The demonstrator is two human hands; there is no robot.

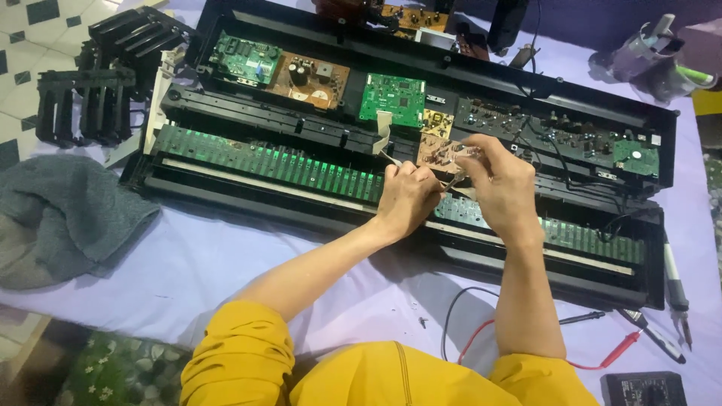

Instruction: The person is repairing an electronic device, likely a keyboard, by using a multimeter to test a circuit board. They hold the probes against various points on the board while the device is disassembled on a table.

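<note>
Broadly, an opened keyboard chassis (226, 197) lies across the lilac-covered worktop (210, 263), its far right end running under cables. Over its middle, the right hand (505, 188) pinches a small brown circuit board (451, 153), partly hidden by the fingers (481, 150). The left hand (406, 199) is closed round a thin tool (391, 159), its tip hard to make out. Red and black probes (602, 353) lie near the front edge.

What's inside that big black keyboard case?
Inside the black keyboard case lie green circuit boards, a brown board and a long green strip. The left hand and right hand hold a small board, covering what lies beneath.
</note>
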